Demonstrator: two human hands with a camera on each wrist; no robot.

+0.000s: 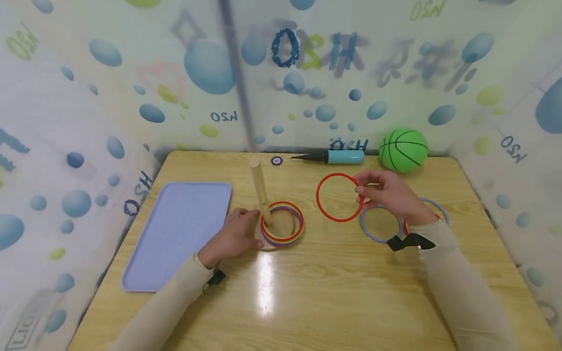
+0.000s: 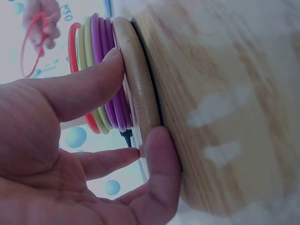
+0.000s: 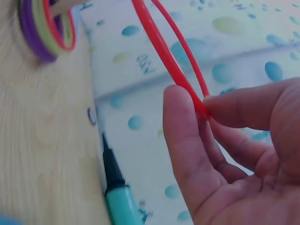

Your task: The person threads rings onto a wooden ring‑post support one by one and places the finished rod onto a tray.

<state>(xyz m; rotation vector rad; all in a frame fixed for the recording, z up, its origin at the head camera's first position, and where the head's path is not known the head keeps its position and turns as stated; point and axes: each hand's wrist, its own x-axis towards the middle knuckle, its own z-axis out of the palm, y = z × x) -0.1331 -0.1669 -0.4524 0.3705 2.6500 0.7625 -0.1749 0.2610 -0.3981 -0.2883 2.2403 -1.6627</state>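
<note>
Red ring [image 1: 317,197] is hanging in the air to the right of the wooden ring stand [image 1: 263,200], well apart from it. The right hand [image 1: 386,192] is pinching its rim narrowly between thumb and fingertips. The left hand [image 1: 237,233] is gripping the stand's round base [image 2: 139,89], thumb and fingers spanning its edge. A loosening pinch could be what lets the thin hoop swivel or drop; uneven pressure on the base could be what tilts or slides the stand, disturbing the stacked rings [image 2: 97,42]. Red, yellow and purple, these are encircling the peg [image 1: 259,180] and looking smooth, probably plastic; the peg is showing as a pale cylinder, the base as a flat disc. Right of the stand, a blue ring [image 1: 361,226] is lying on the glossy, wood-grained tabletop [image 1: 316,292]. Beyond the stand and to its right, a blue-and-black hand pump [image 1: 344,156] and a black-seamed green ball [image 1: 403,150] are resting. Left of the stand, a lilac tray [image 1: 175,239] with rounded corners is lying flat.
</note>
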